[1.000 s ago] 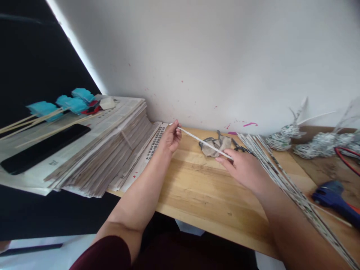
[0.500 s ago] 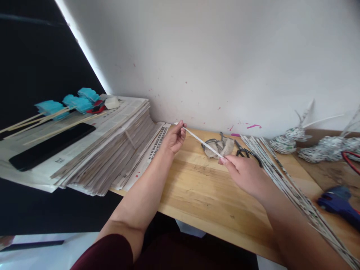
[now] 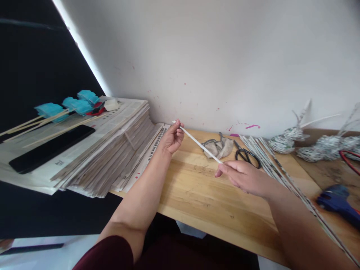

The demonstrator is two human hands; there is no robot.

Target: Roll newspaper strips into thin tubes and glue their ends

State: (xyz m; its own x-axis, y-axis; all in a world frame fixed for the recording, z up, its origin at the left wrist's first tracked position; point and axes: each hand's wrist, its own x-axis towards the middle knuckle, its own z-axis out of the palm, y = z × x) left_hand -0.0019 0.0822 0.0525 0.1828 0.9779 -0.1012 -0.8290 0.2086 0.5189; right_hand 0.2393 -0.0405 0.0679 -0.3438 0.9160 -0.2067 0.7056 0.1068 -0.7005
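A thin white rolled-paper stick (image 3: 200,145) runs slantwise through the air between my hands, above the wooden table. My left hand (image 3: 173,138) pinches its far end, and a short tip pokes out past the fingers. Lower and to the right, my right hand (image 3: 242,174) is closed on the near end between thumb and fingers. Behind the stick lies a grey-beige cloth (image 3: 223,147), partly crossed by it. Black-handled scissors (image 3: 247,154) rest just beyond my right hand. Several rolled newspaper sticks (image 3: 260,153) lie to the right, partly hidden under my right forearm.
A tall stack of newspapers (image 3: 112,157) fills the left, carrying a black phone (image 3: 53,148), thin wooden sticks and blue flower-like pieces (image 3: 50,110). On the right are woven paper shapes (image 3: 284,141) and a blue glue gun (image 3: 339,204). A white wall (image 3: 197,60) stands behind the table (image 3: 194,183).
My right hand has turned slightly and shifted a little down, still gripping the paper stick. My left hand has barely moved, and the stick stays stretched between both.
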